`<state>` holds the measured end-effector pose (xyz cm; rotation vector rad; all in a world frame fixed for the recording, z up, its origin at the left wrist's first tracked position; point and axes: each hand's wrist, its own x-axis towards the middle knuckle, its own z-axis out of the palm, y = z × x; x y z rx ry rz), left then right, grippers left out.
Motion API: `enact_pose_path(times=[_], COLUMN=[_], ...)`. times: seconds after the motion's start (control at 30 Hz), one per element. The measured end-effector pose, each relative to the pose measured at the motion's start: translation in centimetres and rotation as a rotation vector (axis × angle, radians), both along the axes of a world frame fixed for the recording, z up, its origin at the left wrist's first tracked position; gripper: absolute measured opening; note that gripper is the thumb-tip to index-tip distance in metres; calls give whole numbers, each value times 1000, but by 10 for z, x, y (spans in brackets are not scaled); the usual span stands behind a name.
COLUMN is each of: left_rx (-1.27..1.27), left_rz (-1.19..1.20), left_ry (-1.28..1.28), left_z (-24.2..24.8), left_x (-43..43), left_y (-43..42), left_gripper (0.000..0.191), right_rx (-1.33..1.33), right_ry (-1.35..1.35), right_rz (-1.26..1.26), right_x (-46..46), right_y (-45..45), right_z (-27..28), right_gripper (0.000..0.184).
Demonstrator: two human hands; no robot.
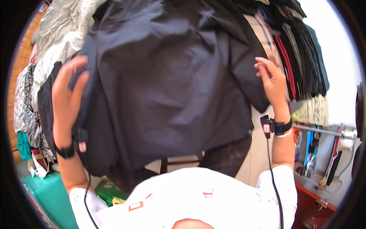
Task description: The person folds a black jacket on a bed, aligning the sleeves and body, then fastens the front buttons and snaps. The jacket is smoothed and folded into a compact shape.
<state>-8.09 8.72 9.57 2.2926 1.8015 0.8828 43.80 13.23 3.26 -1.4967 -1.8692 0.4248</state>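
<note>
A dark jacket-like garment point(171, 86) lies spread before me, with soft folds and its hem towards my body. Over its left side is my left hand point(68, 88), thumb and fingers apart, with nothing held. My right hand point(270, 77) is above the garment's right sleeve, fingers slightly curled and apart, holding nothing that I can see. Whether either hand touches the cloth cannot be told. Both wrists wear black bands with small devices and cables.
Grey and white cloth point(63, 31) is heaped at the upper left. A row of folded dark clothes point(303, 60) lies at the right. A teal box point(54, 197) stands lower left. A metal rail point(320, 128) and a red box point(308, 206) are lower right.
</note>
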Motion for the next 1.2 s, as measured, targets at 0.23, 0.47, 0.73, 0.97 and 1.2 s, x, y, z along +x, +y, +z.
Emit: enact_pose_path(times=[0.23,0.47,0.73,0.97,1.2], left_rx=[-138,-68,-138,-229,-530], left_rz=[254,602,605,551,413], left_ry=[-367,-370,-298,-626,-1059], left_z=[-91,-143,-161,-210,-203], left_x=[32,29,24,22,47], left_y=[-214,-290,-337,-322,-294], left_gripper=[7,26,45,71,47], right_rx=[-159,-231,-178,-29,187], right_ry=[114,-15,-115,-74,-46], right_rz=[-152,-197,183,94,33], right_x=[43,39,62,65,77], right_y=[-159,-179,-192,-155,-125], right_z=[-54,-91,-95,-108,-40], right_gripper=[29,74,82,56,55])
